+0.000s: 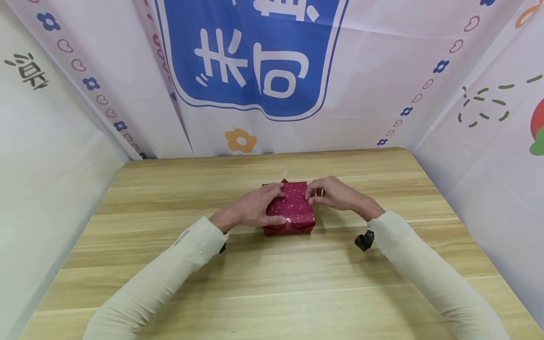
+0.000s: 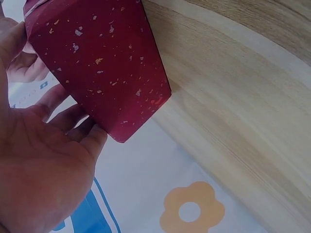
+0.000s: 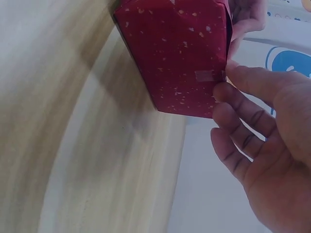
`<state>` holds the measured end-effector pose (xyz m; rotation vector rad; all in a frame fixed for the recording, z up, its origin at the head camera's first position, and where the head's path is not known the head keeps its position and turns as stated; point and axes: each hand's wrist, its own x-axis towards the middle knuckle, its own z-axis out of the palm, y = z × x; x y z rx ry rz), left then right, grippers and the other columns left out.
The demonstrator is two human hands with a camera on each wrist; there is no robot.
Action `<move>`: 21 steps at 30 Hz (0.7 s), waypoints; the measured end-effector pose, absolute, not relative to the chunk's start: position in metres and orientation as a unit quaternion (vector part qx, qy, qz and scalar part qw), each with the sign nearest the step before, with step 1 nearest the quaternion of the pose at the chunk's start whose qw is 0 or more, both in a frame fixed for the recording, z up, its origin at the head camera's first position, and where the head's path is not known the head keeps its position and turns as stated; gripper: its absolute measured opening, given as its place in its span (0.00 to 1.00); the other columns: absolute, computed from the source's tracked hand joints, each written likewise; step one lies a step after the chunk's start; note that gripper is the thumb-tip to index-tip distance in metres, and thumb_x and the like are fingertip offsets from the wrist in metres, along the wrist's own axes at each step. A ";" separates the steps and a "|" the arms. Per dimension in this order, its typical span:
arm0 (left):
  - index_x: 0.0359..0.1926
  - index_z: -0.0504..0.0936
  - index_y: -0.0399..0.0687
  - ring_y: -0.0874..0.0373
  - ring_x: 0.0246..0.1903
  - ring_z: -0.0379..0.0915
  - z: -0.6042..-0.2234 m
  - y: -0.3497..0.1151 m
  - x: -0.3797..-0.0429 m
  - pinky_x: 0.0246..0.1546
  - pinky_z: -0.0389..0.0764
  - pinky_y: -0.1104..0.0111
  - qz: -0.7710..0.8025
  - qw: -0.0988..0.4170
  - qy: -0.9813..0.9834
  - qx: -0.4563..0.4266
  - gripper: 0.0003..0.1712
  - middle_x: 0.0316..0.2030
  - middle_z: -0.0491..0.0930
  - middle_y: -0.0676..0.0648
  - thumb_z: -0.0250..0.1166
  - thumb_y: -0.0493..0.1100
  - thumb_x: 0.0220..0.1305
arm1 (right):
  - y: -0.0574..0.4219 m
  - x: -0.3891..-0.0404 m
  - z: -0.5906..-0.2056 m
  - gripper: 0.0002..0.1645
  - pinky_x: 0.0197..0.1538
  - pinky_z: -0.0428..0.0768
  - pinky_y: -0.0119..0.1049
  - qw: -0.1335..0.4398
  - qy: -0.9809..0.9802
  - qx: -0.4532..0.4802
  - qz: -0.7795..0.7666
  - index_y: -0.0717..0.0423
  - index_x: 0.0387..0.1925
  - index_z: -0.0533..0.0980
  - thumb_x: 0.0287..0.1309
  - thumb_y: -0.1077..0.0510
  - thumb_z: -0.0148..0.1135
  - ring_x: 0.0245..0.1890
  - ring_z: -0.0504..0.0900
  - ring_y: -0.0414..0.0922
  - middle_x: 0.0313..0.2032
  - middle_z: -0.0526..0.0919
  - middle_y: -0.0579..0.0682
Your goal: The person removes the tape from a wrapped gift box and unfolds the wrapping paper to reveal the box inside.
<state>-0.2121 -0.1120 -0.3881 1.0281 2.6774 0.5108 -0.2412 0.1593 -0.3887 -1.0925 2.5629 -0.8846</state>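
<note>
A gift box (image 1: pixel 293 205) wrapped in dark red paper with pale and gold flecks sits on the wooden table. My left hand (image 1: pixel 255 207) rests across its left part, fingers spread over the top and the thumb at the front edge. At the right edge of the box is my right hand (image 1: pixel 335 192), thumb and fingers loosely bent. In the right wrist view, its thumb and fingertips (image 3: pixel 221 91) touch the edge beside a short strip of clear tape (image 3: pixel 210 75). Another glossy piece of tape (image 1: pixel 288 220) shows on the front edge, near the left thumb.
The wooden table (image 1: pixel 263 288) spreads around the box on every side. Behind it hangs a white cloth (image 1: pixel 357 94) with a blue sign and an orange flower. Printed cloth walls stand at left and right. A small black device (image 1: pixel 364 241) is strapped at the right wrist.
</note>
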 end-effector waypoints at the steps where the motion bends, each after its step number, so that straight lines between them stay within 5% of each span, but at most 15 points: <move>1: 0.68 0.66 0.47 0.46 0.72 0.56 -0.388 -0.112 -0.212 0.72 0.63 0.54 0.174 0.113 0.913 0.350 0.42 0.75 0.55 0.41 0.66 0.62 0.61 | 0.159 -0.241 -0.387 0.03 0.36 0.79 0.32 0.110 0.872 -0.371 -0.300 0.53 0.37 0.82 0.63 0.59 0.64 0.33 0.78 0.42 0.35 0.85 0.46; 9: 0.70 0.65 0.47 0.46 0.74 0.54 -0.388 -0.113 -0.211 0.73 0.61 0.55 0.171 0.116 0.913 0.352 0.43 0.76 0.53 0.41 0.65 0.63 0.61 | 0.152 -0.241 -0.392 0.08 0.38 0.76 0.33 0.107 0.887 -0.373 -0.251 0.53 0.33 0.76 0.70 0.62 0.55 0.32 0.74 0.40 0.32 0.79 0.51; 21: 0.70 0.65 0.47 0.46 0.74 0.53 -0.388 -0.112 -0.213 0.73 0.61 0.54 0.172 0.124 0.913 0.349 0.43 0.76 0.52 0.41 0.65 0.62 0.61 | 0.155 -0.236 -0.393 0.06 0.44 0.75 0.37 0.127 0.876 -0.383 -0.264 0.57 0.40 0.70 0.74 0.62 0.45 0.39 0.73 0.45 0.39 0.75 0.54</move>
